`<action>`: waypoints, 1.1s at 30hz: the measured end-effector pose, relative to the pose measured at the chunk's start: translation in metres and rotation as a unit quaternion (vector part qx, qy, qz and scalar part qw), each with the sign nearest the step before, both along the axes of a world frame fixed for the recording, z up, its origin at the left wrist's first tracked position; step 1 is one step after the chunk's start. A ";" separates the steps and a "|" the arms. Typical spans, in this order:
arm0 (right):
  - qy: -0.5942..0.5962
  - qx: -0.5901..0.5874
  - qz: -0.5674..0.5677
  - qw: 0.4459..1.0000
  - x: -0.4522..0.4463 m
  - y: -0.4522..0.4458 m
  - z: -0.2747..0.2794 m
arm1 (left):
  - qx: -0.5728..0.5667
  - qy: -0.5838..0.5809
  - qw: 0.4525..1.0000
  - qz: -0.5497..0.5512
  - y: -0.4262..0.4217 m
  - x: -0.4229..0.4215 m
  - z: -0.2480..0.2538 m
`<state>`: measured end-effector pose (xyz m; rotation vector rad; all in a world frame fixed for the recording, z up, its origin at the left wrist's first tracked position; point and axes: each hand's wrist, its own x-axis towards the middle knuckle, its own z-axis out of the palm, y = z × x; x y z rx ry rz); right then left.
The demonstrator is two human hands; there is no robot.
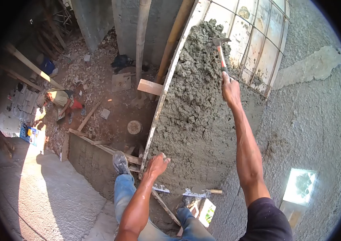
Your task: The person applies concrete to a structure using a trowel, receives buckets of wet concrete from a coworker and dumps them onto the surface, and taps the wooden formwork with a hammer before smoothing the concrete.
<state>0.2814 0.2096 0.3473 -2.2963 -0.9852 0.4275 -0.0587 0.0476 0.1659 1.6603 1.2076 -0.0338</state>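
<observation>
My right hand (230,89) is closed round the dark grip of a claw hammer (221,56), my arm stretched far forward. The hammer's head lies against the top of the heaped wet concrete (196,84), beside the bare part of the rebar grid (254,40). My left hand (157,164) is curled into a loose fist, with nothing visible in it. It hovers near the lower left of the concrete, close to the wooden side board (154,124). Whether it touches the concrete I cannot tell. Around my right foot lie a trowel-like tool with a wooden handle (214,191) and a toothed metal strip (194,194).
At left, below this level, a person (60,100) bends over among rubble. Bamboo poles (142,44) stand beyond the side board. A rough grey wall (311,132) runs along the right, with a bright square opening (299,185). My left shoe (121,162) is by a timber edge.
</observation>
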 end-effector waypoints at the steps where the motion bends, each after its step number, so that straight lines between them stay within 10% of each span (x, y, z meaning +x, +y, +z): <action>1: -0.067 0.038 0.003 0.997 -0.006 -0.012 -0.007 | -0.023 -0.011 1.000 0.006 0.004 0.001 0.009; 33: -0.200 0.015 0.065 0.978 0.004 0.092 -0.017 | -0.043 0.008 0.999 0.018 0.014 -0.005 0.024</action>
